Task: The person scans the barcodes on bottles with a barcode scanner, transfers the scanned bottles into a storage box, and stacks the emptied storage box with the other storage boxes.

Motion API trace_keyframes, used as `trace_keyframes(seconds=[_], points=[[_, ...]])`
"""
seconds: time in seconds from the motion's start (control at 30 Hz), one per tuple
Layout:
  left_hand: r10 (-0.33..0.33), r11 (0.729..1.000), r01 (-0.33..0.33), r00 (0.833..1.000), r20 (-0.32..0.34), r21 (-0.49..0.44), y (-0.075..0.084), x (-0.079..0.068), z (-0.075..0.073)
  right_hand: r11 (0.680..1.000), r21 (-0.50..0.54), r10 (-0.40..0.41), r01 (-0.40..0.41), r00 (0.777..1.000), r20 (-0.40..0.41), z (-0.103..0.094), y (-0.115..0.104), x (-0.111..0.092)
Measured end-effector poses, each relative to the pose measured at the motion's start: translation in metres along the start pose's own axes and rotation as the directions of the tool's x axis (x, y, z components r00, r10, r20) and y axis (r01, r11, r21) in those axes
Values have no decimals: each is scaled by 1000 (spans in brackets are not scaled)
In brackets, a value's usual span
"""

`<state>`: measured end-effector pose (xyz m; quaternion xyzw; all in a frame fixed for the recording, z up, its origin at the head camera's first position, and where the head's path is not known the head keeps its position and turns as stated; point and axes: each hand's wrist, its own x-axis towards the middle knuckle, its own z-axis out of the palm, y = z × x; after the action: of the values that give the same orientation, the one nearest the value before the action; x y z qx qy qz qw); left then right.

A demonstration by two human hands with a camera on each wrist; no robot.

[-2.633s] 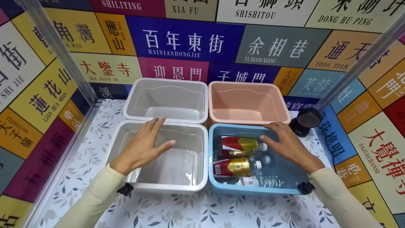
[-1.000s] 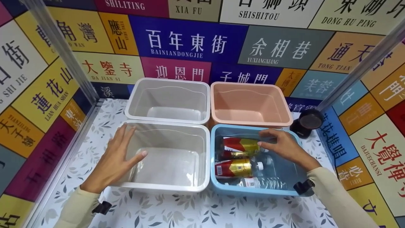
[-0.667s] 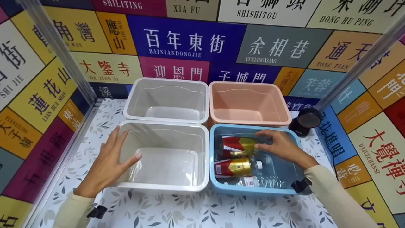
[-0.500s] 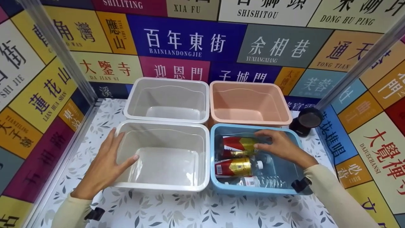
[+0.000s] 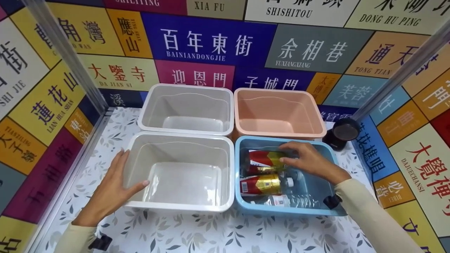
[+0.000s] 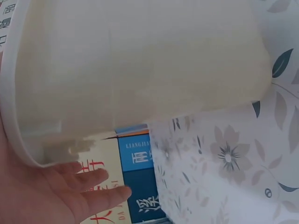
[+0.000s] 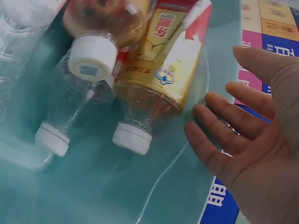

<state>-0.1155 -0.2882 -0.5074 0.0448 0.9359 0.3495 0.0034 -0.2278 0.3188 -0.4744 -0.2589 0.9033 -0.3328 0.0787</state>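
Observation:
My left hand (image 5: 109,191) is at the left side of the front white bin (image 5: 179,208), its thumb reaching over the rim. In the left wrist view, that hand's fingers (image 6: 100,198) lie extended just beyond the bin's lip. Over the blue bin (image 5: 288,211), my right hand (image 5: 311,161) hovers with fingers spread and covers the cap end of the far red-and-gold drink bottle (image 5: 262,160). The right wrist view has these fingers beside the bottle (image 7: 163,65), with a gap between. A second red-and-gold bottle (image 5: 258,185) and a clear water bottle (image 5: 293,201) lie nearer me.
Behind stand a grey-white bin (image 5: 186,133) and a peach bin (image 5: 281,133), touching the front pair. A black round-topped object (image 5: 342,133) sits right of the bins. Walls printed with signs (image 5: 207,42) enclose the leaf-patterned tabletop (image 5: 211,235) at the back and sides.
My left hand has moved from above the front white bin leftward and down to its left rim. My right hand has come slightly down and left over the far bottle's cap end.

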Motion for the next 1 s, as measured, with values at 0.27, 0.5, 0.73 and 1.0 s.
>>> trace_keyframes(seconds=[0.27, 0.5, 0.73, 1.0], points=[[0, 992, 2, 1000, 23, -126, -6, -4, 0, 989, -138, -37, 45, 998, 59, 8, -2, -2], [-10, 986, 15, 999, 31, -164, -15, -12, -2, 937, -339, -58, 82, 995, 78, 11, -11, -3], [-18, 981, 29, 998, 60, -191, -22, -19, -4, 859, -489, -134, 152, 988, 72, 14, -9, -3], [-14, 980, 32, 995, 94, -197, -22, -25, -5, 791, -579, -179, 198, 980, 90, 21, -1, -3]])
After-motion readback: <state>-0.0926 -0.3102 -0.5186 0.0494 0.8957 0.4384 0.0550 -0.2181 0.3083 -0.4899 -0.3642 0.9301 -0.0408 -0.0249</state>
